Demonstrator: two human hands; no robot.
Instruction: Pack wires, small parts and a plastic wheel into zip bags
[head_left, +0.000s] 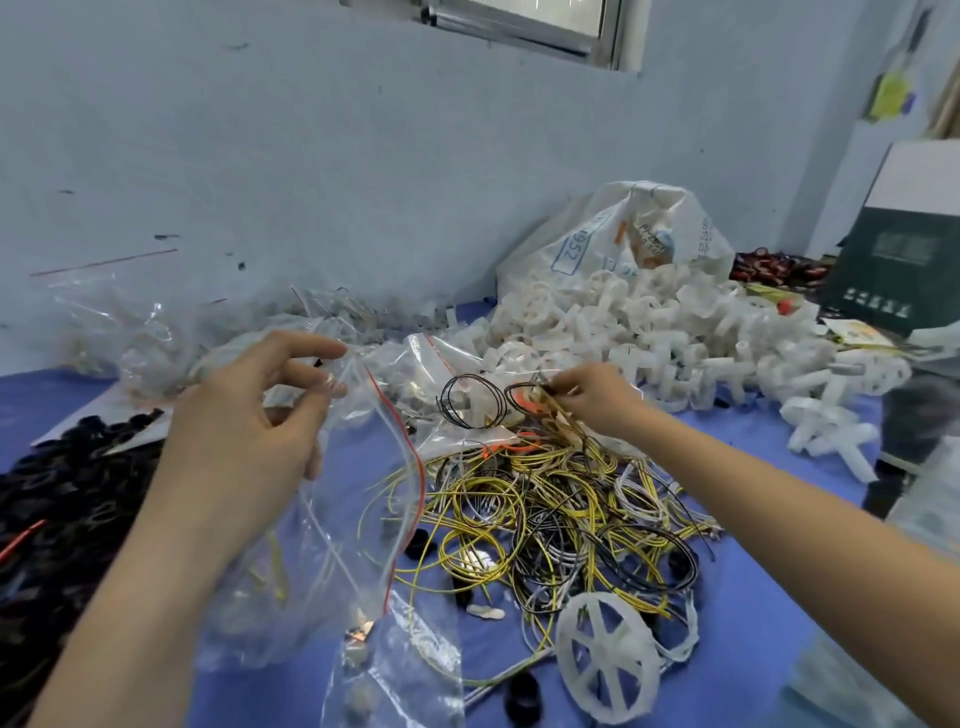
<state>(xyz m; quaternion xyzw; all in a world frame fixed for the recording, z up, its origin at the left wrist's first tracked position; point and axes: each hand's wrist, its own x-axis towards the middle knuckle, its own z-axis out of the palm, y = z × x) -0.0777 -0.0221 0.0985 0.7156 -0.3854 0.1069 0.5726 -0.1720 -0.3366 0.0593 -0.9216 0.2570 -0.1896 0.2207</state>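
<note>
Clear zip bag w/ red seal strip (332, 499) is hanging open over the blue tabletop (769, 597), left hand (249, 415) pinching its rim w/ curled fingers. Right hand (597, 397) is pinching thin coiled wires, black & orange (519, 402), just above the tangled pile of yellow, black & white wires (550, 514). White spoked plastic wheel (605, 657) is lying at the pile's near edge. Heap of white plastic wheels (675, 332) is sitting behind.

Yellow, black, white wires (545, 514); white wheel (608, 657); blue table (769, 597).
</note>
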